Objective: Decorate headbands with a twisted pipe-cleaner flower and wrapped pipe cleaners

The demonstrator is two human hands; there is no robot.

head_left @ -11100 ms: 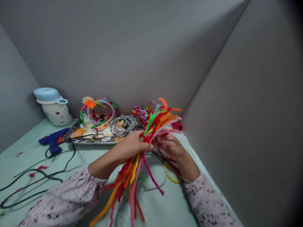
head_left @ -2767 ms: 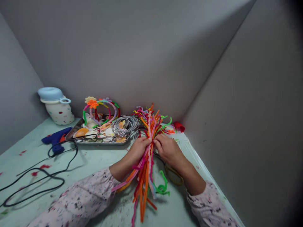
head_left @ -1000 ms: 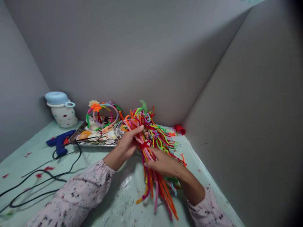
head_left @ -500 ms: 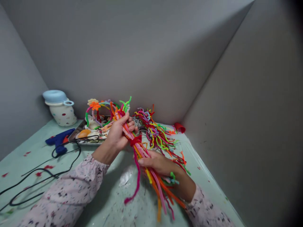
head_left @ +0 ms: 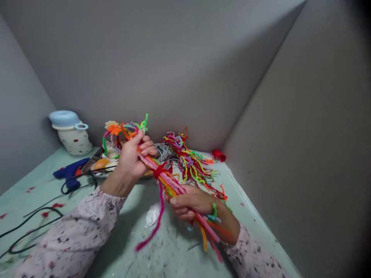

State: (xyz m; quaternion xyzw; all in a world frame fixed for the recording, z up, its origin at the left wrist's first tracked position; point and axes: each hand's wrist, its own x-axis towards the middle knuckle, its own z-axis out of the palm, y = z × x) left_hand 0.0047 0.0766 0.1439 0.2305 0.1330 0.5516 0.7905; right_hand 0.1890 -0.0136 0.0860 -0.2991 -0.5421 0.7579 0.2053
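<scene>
The left hand [head_left: 131, 156], its fingers curled firmly inward, grips the upper end of a bundle of fuzzy stems [head_left: 171, 183]; the right hand [head_left: 189, 201], likewise wrapped round, grasps the lower part. The bundle slants in front of the metal tray [head_left: 89, 164], its upper end overlapping the tray in this view. A red tie [head_left: 159, 171] girdles the stems between the hands, and a magenta strand [head_left: 160, 210] hangs loose beside it. On the tray stand flower-topped headbands [head_left: 114, 129], partly hidden by the left hand. A coil of wire [head_left: 163, 151] occupies the tray's right end; a loose pile of stems [head_left: 193, 162] spreads to the right of the tray. Left of the tray lies a blue glue gun [head_left: 68, 172]; behind and left of the tray stands a lidded cup [head_left: 74, 139]. A crumpled clear scrap [head_left: 152, 216] lies before the tray on the pale green table [head_left: 243, 220].
</scene>
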